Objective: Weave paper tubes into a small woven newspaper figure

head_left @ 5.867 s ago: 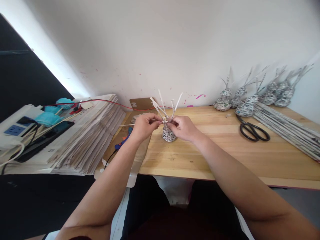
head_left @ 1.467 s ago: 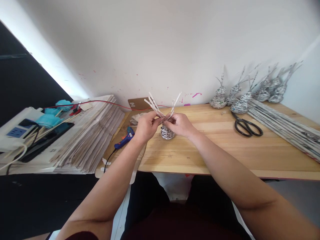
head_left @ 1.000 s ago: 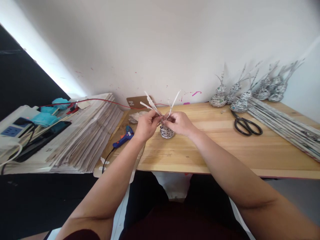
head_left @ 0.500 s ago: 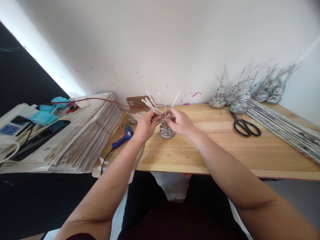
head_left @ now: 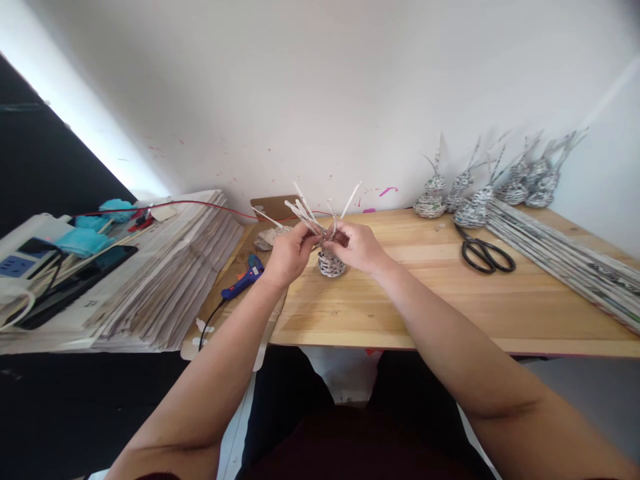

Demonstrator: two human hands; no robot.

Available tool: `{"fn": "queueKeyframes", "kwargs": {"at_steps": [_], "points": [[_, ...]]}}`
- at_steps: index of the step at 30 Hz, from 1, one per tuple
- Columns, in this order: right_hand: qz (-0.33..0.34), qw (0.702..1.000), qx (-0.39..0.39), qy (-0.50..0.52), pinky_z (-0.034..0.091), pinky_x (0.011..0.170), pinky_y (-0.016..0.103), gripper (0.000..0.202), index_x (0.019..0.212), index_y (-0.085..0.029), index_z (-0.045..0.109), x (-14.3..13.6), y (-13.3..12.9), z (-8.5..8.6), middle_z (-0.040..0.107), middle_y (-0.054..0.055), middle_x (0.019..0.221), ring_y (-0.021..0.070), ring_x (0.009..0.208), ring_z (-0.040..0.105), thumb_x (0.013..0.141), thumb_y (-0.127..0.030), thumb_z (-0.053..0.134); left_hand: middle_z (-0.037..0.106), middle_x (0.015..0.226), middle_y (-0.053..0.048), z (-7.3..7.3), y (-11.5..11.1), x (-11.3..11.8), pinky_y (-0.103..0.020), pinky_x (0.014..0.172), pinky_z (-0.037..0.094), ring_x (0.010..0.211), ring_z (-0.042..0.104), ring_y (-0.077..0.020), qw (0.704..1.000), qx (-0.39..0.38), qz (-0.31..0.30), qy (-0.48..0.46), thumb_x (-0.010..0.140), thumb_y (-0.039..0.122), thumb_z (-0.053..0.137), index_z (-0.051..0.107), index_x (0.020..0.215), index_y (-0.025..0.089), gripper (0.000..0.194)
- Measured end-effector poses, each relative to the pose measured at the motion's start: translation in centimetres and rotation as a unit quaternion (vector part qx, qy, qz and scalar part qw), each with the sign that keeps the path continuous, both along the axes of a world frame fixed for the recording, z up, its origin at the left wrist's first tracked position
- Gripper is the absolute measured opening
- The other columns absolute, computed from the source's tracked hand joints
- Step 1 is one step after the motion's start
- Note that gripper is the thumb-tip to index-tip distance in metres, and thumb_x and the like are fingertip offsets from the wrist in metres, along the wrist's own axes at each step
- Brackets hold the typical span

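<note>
- Head view: our left hand (head_left: 289,257) and right hand (head_left: 359,247) pinch the paper strands (head_left: 302,212) atop the small woven piece (head_left: 331,264), upright on the wooden table (head_left: 400,300).
- We're weaving at its neck, we judge; the next tuck calls for steady tension.

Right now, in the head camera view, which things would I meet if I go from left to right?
White power strip → blue glue gun → left hand → small woven paper basket → right hand → black-handled scissors.
</note>
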State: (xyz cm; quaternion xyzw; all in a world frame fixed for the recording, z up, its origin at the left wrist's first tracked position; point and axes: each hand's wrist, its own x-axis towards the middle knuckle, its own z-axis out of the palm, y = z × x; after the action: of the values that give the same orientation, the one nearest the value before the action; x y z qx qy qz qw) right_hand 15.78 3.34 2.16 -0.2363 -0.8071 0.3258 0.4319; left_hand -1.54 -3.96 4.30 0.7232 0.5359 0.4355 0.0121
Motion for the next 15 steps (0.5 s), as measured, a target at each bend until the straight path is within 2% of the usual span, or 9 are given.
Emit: {"fn": "queueKeyframes", "kwargs": {"at_steps": [5, 10, 15], "points": [[0.001, 0.999, -0.036, 0.023, 0.042, 0.06, 0.024, 0.032, 0.104, -0.021, 0.055, 0.27, -0.23, 0.57, 0.064, -0.005, 0.066, 0.0117, 0.058, 0.057, 0.078, -0.026, 0.073, 0.07, 0.081, 0.0, 0.28, 0.05, 0.12, -0.022, 0.071, 0.048, 0.073, 0.064, -0.0127, 1.0, -0.002, -0.001, 0.009, 0.092, 0.022, 0.055, 0.065, 0.095, 0.019, 0.011], [-0.008, 0.999, 0.015, -0.041, 0.04, 0.061, 0.025, 0.013, 0.091, -0.017, 0.067, 0.45, 0.06, 0.59, 0.067, 0.0, 0.067, 0.0127, 0.06, 0.058, 0.08, -0.024, 0.071, 0.073, 0.086, -0.001, 0.22, -0.08, 0.04, -0.023, 0.074, 0.05, 0.078, 0.067, -0.0138, 1.0, -0.011, 0.01, 0.01, 0.093, 0.024, 0.056, 0.065, 0.098, 0.019, 0.012], [-0.002, 0.999, 0.017, -0.035, 0.042, 0.062, 0.025, 0.013, 0.089, -0.016, 0.073, 0.4, 0.61, 0.11, 0.074, 0.004, 0.075, 0.0144, 0.066, 0.064, 0.087, -0.025, 0.065, 0.074, 0.089, -0.002, -0.45, -0.43, 0.1, -0.022, 0.071, 0.053, 0.083, 0.07, -0.0138, 0.999, -0.01, 0.019, -0.045, 0.091, 0.026, 0.061, 0.061, 0.107, 0.019, 0.017]]}}
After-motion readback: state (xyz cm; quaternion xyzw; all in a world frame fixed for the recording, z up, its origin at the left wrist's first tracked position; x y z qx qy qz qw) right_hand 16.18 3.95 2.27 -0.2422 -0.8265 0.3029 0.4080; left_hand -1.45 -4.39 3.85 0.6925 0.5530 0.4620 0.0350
